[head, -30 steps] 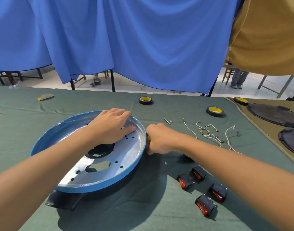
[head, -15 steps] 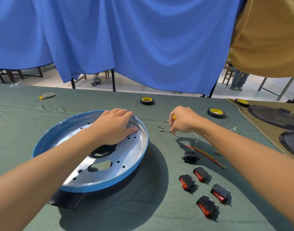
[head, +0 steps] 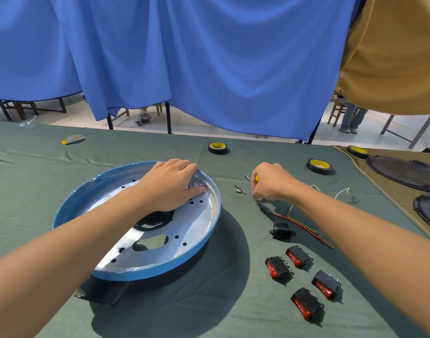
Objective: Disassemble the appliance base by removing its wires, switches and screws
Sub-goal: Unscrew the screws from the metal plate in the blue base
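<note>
The appliance base (head: pixel 189 230), a round metal pan with a blue rim and many small holes, lies on the green cloth surface (head: pixel 228 313) at the left of the centre. A black part shows under its near edge. The left grip (head: pixel 170 186) rests flat on the inner metal near the far rim, with straight fingers and the thumb stretched to the right; it grasps nothing.

The right grip (head: pixel 270 184) is to the right of the base and apart from it, a little above the surface. Its fingers are curled around a yellow-handled tool (head: pixel 257 178), of which only a small yellow piece shows. A few loose screws (head: pixel 240 190) lie between the rim of the base and this grip, just beside the fingers.

Nearer, below the right grip, lies a black power socket (head: pixel 282 232) with red and yellow-green wires (head: pixel 304 228). Four black rocker switches (head: pixel 297 256) with red buttons lie in a group at the near right. White wires (head: pixel 341 191) lie behind the right forearm. Two tape rolls (head: pixel 217 148) stand at the far side.
</note>
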`<state>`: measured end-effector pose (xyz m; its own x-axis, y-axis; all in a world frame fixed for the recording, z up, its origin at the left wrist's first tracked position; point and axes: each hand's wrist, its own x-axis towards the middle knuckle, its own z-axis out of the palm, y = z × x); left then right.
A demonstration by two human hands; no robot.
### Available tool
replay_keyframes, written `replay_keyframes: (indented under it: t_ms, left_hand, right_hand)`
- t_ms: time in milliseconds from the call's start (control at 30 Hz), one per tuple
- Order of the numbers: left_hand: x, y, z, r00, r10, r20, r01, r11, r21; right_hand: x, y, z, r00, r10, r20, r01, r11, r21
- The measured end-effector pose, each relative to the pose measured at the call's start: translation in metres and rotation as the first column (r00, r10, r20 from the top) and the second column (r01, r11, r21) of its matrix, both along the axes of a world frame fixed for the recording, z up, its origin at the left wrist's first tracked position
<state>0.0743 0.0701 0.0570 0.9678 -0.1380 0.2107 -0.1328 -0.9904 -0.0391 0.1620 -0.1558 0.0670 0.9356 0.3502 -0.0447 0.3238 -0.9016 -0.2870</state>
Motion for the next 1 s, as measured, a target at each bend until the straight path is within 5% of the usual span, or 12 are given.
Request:
replay_keyframes:
  t_ms: [100, 167, 333, 567, 800, 900, 1000]
  left_hand:
    - [0.001, 0.003, 0.005, 1.000, -0.012, -0.022, 0.012, 0.999, -0.031]
    - [0.001, 0.007, 0.008, 1.000, -0.030, -0.001, 0.030, 0.999, -0.041]
    - [0.002, 0.023, 0.007, 0.997, 0.077, 0.031, -0.078, 0.997, 0.014]
    - [-0.007, 0.033, 0.003, 0.986, 0.166, -0.025, -0.165, 0.985, 0.046]
    - [-0.011, 0.045, 0.010, 0.931, 0.365, 0.013, -0.362, 0.916, 0.171]
    - [-0.010, 0.050, 0.009, 0.932, 0.360, -0.031, -0.359, 0.933, 0.031]
    - [-0.010, 0.052, 0.011, 0.954, 0.287, -0.088, -0.300, 0.928, -0.221]
  right_hand:
    - [-0.016, 0.007, 0.019, 1.000, -0.007, -0.025, 0.012, 0.980, 0.198]
    - [-0.035, 0.016, 0.032, 0.982, 0.065, -0.178, -0.014, 0.961, 0.275]
    - [-0.079, 0.042, 0.034, 0.867, 0.199, -0.456, -0.147, 0.978, 0.146]
    - [-0.083, 0.051, 0.025, 0.898, 0.135, -0.419, -0.046, 0.975, 0.215]
    - [-0.060, 0.057, 0.026, 0.991, 0.038, -0.128, -0.013, 0.982, 0.186]
    - [-0.062, 0.044, 0.035, 0.938, 0.085, -0.335, -0.038, 0.989, 0.143]
    - [-0.069, 0.035, 0.041, 0.770, 0.147, -0.621, -0.015, 0.977, 0.212]
